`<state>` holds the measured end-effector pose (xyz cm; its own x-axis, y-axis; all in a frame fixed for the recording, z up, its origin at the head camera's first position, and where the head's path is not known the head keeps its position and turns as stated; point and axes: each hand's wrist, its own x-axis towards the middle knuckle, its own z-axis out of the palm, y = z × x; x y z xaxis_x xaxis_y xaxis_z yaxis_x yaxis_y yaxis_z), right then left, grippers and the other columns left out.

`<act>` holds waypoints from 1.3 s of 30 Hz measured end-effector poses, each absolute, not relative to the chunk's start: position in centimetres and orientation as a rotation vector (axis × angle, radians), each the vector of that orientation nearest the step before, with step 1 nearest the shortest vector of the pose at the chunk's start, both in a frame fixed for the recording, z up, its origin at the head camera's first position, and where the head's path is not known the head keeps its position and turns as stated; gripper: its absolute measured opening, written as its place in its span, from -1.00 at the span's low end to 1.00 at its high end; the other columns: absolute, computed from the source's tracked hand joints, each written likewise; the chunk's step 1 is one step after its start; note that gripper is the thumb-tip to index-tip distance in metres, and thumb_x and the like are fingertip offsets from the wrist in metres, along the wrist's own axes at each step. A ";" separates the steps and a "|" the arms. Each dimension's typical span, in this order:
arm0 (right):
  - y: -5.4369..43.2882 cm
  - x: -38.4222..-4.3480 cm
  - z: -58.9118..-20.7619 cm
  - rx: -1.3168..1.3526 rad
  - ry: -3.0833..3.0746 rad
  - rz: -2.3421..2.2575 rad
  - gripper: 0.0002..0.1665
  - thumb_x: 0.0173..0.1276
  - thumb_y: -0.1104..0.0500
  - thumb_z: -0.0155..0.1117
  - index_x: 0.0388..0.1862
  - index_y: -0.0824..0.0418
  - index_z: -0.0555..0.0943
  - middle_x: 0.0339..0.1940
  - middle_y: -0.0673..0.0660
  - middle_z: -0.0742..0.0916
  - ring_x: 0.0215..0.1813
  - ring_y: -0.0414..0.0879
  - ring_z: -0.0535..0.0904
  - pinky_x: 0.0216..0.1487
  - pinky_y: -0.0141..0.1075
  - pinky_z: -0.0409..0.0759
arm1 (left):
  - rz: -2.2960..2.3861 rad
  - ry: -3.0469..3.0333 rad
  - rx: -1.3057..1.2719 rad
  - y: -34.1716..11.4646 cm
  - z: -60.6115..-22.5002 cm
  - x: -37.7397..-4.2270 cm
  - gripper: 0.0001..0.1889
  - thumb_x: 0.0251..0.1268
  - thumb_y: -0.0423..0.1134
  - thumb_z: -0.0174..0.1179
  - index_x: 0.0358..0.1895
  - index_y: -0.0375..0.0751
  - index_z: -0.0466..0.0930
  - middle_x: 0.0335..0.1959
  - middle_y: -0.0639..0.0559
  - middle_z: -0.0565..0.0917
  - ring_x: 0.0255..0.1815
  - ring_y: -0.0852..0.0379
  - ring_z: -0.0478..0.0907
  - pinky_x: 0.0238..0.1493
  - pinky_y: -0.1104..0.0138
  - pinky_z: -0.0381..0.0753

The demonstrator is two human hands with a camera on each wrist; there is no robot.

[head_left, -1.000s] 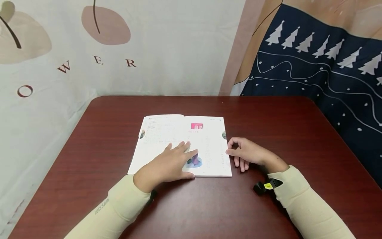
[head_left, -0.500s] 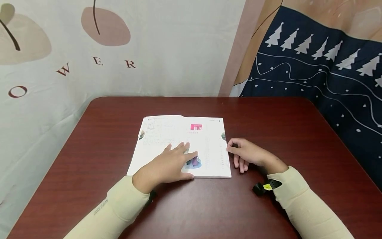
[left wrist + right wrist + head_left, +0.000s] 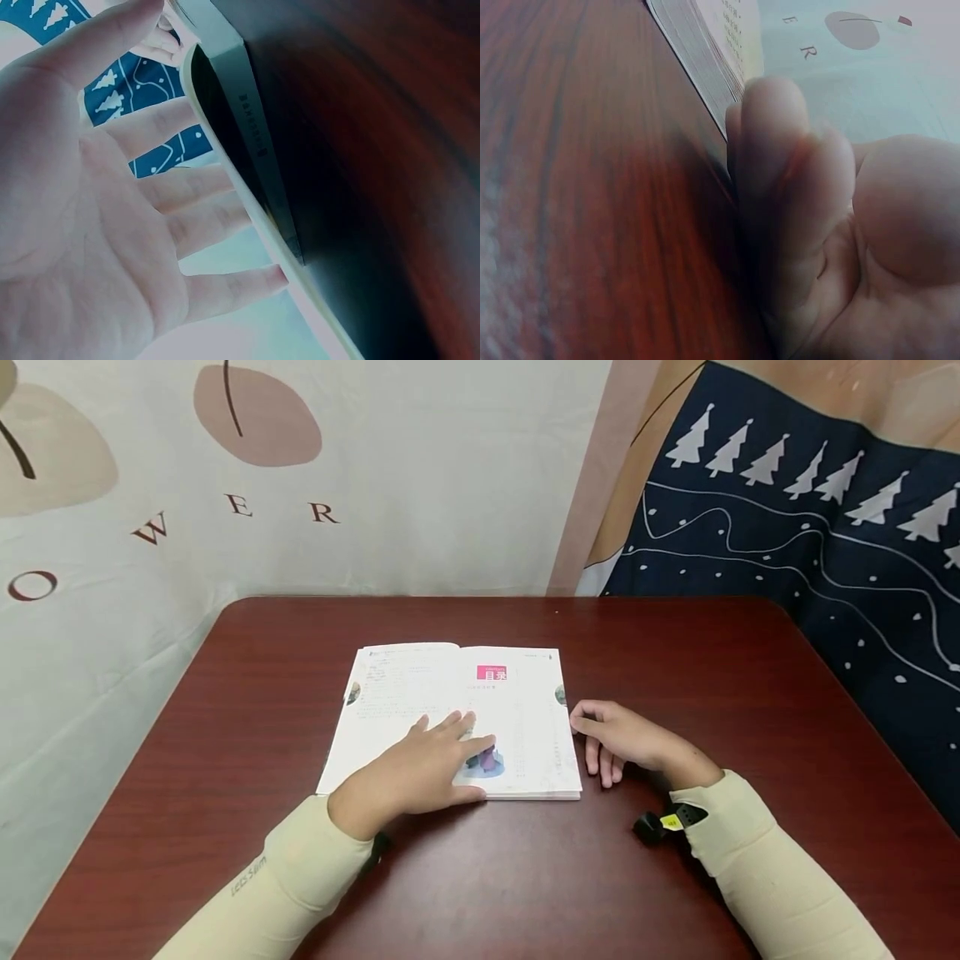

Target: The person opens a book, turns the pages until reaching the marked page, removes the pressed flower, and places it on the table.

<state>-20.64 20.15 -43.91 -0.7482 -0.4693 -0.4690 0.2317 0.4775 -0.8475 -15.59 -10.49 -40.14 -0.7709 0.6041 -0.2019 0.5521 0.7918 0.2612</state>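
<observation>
An open book (image 3: 420,685) lies on the table, its right page showing a pink heading block and a small coloured picture. My left hand (image 3: 416,768) rests with straight, spread fingers across the lower middle of the pages. In the left wrist view, the fingertips of the left hand (image 3: 150,202) touch the page, and the book's spine stands out below. At the right edge of the book, thumb and index finger of my right hand (image 3: 618,739) pinch the page edge; the other fingers hang beside it. The right wrist view shows the right hand (image 3: 802,202) curled against the page block, the pinch itself hidden.
The dark red wooden table (image 3: 675,652) extends on all sides of the book. A pale cloth (image 3: 450,485) with printed letters hangs behind it, and a navy cloth (image 3: 750,543) with white trees hangs at the right. A black wrist device (image 3: 651,828) sits under the right sleeve.
The right thumb has slid slightly up along the page edge towards the index finger. The left hand stays in place on the book. The head view has shifted a little.
</observation>
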 end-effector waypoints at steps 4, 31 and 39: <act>20.0 -20.6 -43.8 -0.182 2.025 -1.320 -0.70 0.67 0.07 -0.16 0.00 0.30 0.37 -0.68 0.18 0.63 -0.79 -0.07 0.58 -0.74 -0.29 0.52 | 0.309 2.693 0.907 -10.6 -40.1 -15.7 -0.32 0.27 0.16 0.31 0.43 0.06 0.44 0.55 -0.15 0.28 0.57 -0.25 0.19 0.45 -0.33 0.12; 20.1 -21.0 -43.9 -0.177 2.009 -1.323 -0.74 0.65 0.09 -0.15 -0.01 0.29 0.35 -0.68 0.18 0.63 -0.79 -0.05 0.58 -0.74 -0.28 0.52 | 0.394 2.742 0.960 -11.2 -39.4 -15.8 -0.20 0.37 -0.05 0.27 0.60 0.19 0.07 0.48 -0.03 0.42 0.51 0.02 0.34 0.45 -0.31 0.14; 20.2 -21.0 -43.6 -0.194 2.027 -1.300 -0.71 0.64 0.06 -0.11 0.01 0.30 0.35 -0.68 0.17 0.64 -0.79 -0.07 0.58 -0.74 -0.29 0.52 | 0.386 2.844 1.056 -10.9 -39.6 -16.0 0.05 0.28 -0.09 0.37 0.64 0.23 -0.23 0.52 -0.04 0.35 0.53 0.03 0.30 0.50 -0.26 0.11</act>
